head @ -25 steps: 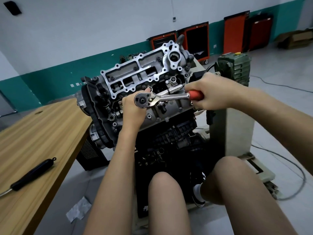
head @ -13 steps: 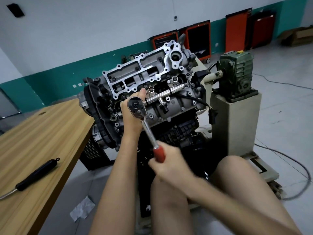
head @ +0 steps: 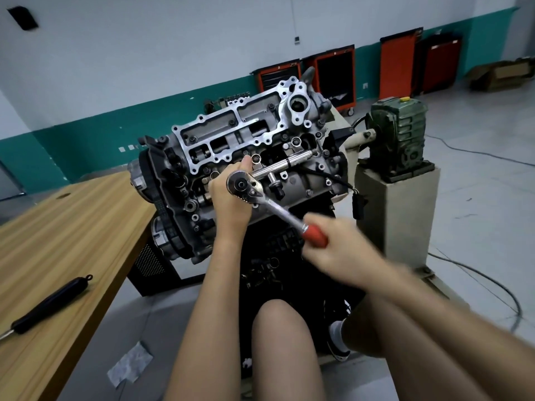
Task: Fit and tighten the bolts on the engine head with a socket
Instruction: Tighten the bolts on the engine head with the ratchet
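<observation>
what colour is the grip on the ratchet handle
Red; the ratchet handle grip shows clearly in the head view.

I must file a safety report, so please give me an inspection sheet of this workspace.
Surface: wooden table beside the engine, carrying a black-handled tool.
Job's things: engine head tilted toward the camera; ratchet set on it, red handle pointing lower right.
Clutter: crumpled paper on the floor below the table edge.
Hands: left hand at the ratchet's head, fingers hidden; right hand grips the red handle, blurred.
Cables: black cable on the floor at right; a lead with a plug hangs off the engine.
Surroundings: orange tool cabinets by the wall, green gearbox on a pedestal, cardboard box.
</observation>
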